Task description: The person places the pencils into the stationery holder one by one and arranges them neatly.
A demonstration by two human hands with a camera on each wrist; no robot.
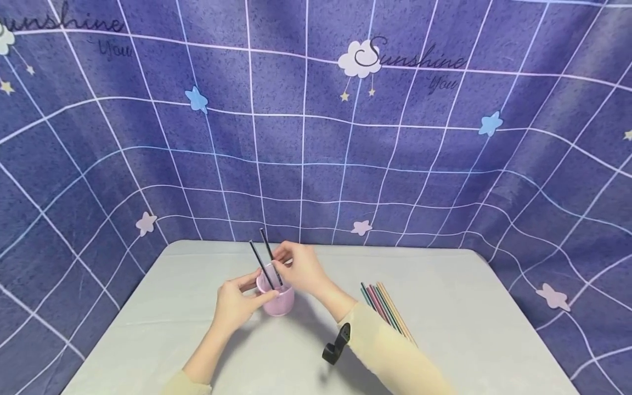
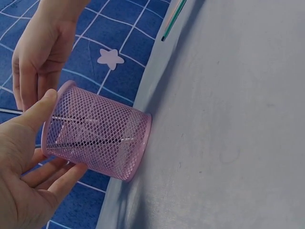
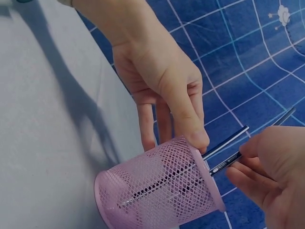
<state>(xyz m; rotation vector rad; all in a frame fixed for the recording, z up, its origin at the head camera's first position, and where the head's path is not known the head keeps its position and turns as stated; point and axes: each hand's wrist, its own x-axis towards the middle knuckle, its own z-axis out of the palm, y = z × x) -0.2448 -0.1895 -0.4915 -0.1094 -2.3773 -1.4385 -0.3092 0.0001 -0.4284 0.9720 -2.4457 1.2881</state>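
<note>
Cup (image 1: 278, 305) of pink mesh, between both hands (image 1: 236, 303).

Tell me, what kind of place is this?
Probably a little indoor desk spot: there's a pale table, a blue starry cloth hanging behind it, and a pink mesh cup with what look like dark pencils in it.

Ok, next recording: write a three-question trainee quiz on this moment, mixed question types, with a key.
1. How many dark pencils reach into the pink mesh cup?
2. The right hand pinches: A) the cup's base, B) a dark pencil, C) a yellow pencil.
3. True or false: the coloured pencils lie on the left of the cup in the head view.

Key: 1. Two. 2. B. 3. False; they lie on the table, right of the cup.
</note>
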